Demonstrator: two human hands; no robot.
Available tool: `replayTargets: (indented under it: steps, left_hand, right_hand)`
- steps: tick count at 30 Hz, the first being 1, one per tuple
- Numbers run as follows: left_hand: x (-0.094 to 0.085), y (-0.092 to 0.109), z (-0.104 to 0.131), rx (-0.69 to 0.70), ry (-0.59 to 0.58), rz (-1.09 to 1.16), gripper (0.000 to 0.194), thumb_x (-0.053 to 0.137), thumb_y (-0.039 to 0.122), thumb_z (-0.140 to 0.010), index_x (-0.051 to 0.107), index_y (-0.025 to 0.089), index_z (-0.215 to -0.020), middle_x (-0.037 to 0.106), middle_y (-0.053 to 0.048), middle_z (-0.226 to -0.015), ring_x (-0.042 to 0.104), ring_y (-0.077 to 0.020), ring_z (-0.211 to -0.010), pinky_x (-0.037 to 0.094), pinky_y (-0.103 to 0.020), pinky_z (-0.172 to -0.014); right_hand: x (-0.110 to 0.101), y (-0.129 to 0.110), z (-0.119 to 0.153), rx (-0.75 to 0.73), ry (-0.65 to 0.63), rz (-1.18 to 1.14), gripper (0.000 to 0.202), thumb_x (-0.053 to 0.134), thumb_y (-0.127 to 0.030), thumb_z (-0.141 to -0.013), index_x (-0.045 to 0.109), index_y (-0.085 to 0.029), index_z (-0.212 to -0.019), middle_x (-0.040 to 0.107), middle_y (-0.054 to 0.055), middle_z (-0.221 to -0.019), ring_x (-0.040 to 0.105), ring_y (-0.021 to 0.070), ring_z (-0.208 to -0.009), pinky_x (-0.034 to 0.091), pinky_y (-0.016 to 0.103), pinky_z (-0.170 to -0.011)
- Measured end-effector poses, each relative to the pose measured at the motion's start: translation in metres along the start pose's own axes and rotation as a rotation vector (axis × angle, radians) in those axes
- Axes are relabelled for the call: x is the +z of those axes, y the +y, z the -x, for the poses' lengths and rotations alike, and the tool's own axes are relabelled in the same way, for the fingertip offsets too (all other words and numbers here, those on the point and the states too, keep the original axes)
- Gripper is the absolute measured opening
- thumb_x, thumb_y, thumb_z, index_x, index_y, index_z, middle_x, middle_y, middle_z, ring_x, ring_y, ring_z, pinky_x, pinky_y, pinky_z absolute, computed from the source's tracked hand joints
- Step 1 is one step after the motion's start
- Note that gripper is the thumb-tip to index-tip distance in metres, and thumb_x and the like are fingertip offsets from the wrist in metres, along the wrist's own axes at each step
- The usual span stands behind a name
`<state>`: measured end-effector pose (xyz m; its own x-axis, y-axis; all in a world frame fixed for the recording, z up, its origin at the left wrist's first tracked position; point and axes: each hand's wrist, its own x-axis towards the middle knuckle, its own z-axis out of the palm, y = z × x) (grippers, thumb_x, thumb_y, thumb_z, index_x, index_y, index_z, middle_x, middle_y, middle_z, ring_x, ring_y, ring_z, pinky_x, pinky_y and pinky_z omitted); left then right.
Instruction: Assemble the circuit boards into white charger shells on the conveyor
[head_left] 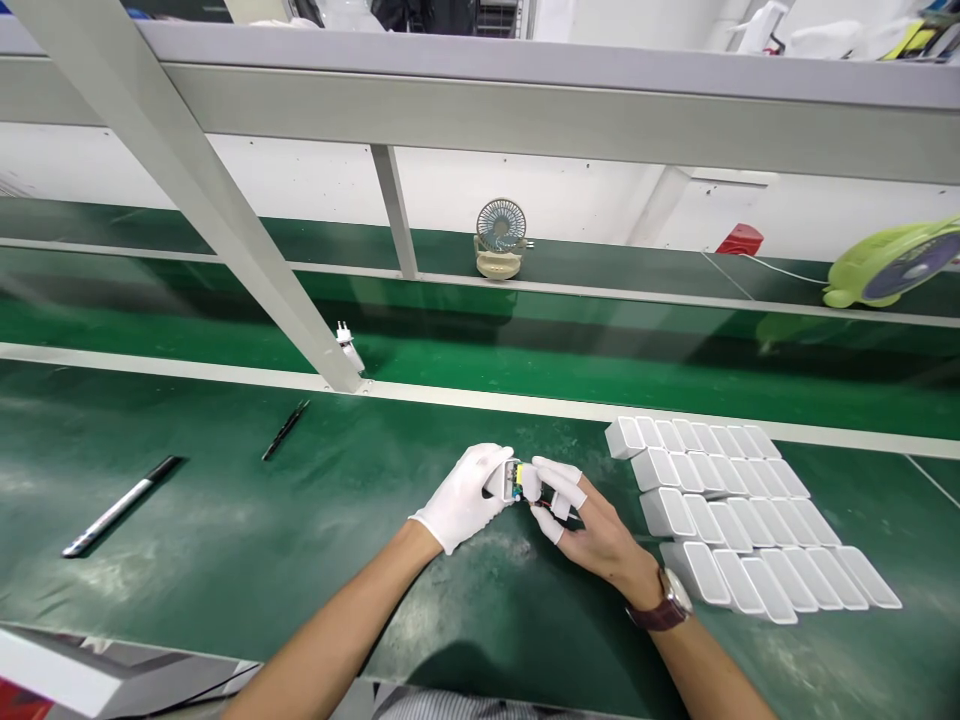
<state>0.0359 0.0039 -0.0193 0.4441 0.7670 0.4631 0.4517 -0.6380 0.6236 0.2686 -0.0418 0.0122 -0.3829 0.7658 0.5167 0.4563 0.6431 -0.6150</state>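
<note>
1. Small electronic unit (517, 481): white casing, open, with yellow and green components showing. Located above the middle of the desk (225, 560), between the two hands.
2. Left hand (465, 500): in a white glove; thumb and fingers pinch the casing end of the unit.
3. Right hand (581, 515): white covers on the fingertips, palm bare; fingers curl together about the opposite end of the unit, thin red and dark wires beside them.
4. Wristwatch (667, 603): dark strap, on the right wrist.
5. White cases (727, 520): box-shaped, set side by side in four slanting rows, right of the right hand.
6. Black slim tool (285, 430): lying left of the hands, toward the back.
7. Silver-and-black bar (124, 505): long, lying diagonally at far left.
8. White plug unit (349, 347): prongs upward, next to the foot of the slanting post (225, 220).
9. Small cream fan (500, 238): upright, on the ledge behind.
10. Green fan (889, 265): tilted, at far right.
</note>
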Motion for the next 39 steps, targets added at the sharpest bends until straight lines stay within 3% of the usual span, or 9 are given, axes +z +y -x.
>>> replayTargets:
  steps: [4,11,20,31,39]
  left_hand:
    - [-0.0001,0.0004,-0.0006,0.021,-0.013,-0.004,0.07,0.071,0.011,-0.079,0.041,0.027,-0.14,0.054,-0.012,-0.127,0.054,-0.0271,-0.121,0.051,-0.049,-0.102]
    - [-0.0001,0.0019,-0.0017,0.039,-0.04,0.013,0.064,0.069,0.013,-0.081,0.043,0.027,-0.138,0.054,-0.011,-0.127,0.053,-0.026,-0.121,0.05,-0.048,-0.102]
    - [-0.0003,0.0009,0.0002,-0.037,-0.052,0.074,0.061,0.076,0.018,-0.078,0.048,0.026,-0.132,0.055,-0.01,-0.127,0.053,-0.0263,-0.122,0.05,-0.048,-0.104]
    - [0.0013,0.0039,-0.0019,-0.047,-0.039,0.087,0.061,0.077,0.017,-0.077,0.05,0.027,-0.131,0.057,-0.01,-0.126,0.054,-0.0273,-0.122,0.05,-0.049,-0.103]
    - [0.0016,0.0043,-0.0031,-0.071,-0.051,0.082,0.059,0.075,0.013,-0.077,0.051,0.027,-0.129,0.057,-0.009,-0.125,0.054,-0.0261,-0.12,0.051,-0.047,-0.102]
  right_hand:
    - [-0.0008,-0.0002,-0.0014,-0.024,-0.009,0.053,0.063,0.06,-0.011,-0.091,0.038,-0.023,-0.149,0.053,0.016,-0.14,0.056,0.0285,-0.126,0.055,0.046,-0.099]
    - [-0.0001,0.0025,-0.0009,-0.008,-0.05,0.066,0.062,0.058,-0.014,-0.093,0.035,-0.023,-0.15,0.053,0.015,-0.14,0.054,0.0283,-0.129,0.051,0.047,-0.105]
    - [0.0026,0.0038,0.0014,0.051,-0.047,0.063,0.061,0.059,-0.019,-0.094,0.035,-0.022,-0.151,0.049,0.016,-0.145,0.055,0.0276,-0.127,0.053,0.045,-0.104]
    - [-0.0001,0.0005,-0.0023,-0.073,-0.046,0.124,0.064,0.057,-0.01,-0.092,0.034,-0.022,-0.15,0.051,0.016,-0.143,0.051,0.0293,-0.131,0.051,0.05,-0.105]
    - [-0.0002,-0.0002,-0.0015,-0.068,-0.063,0.113,0.065,0.056,-0.009,-0.092,0.032,-0.022,-0.152,0.05,0.015,-0.144,0.048,0.029,-0.134,0.049,0.05,-0.108]
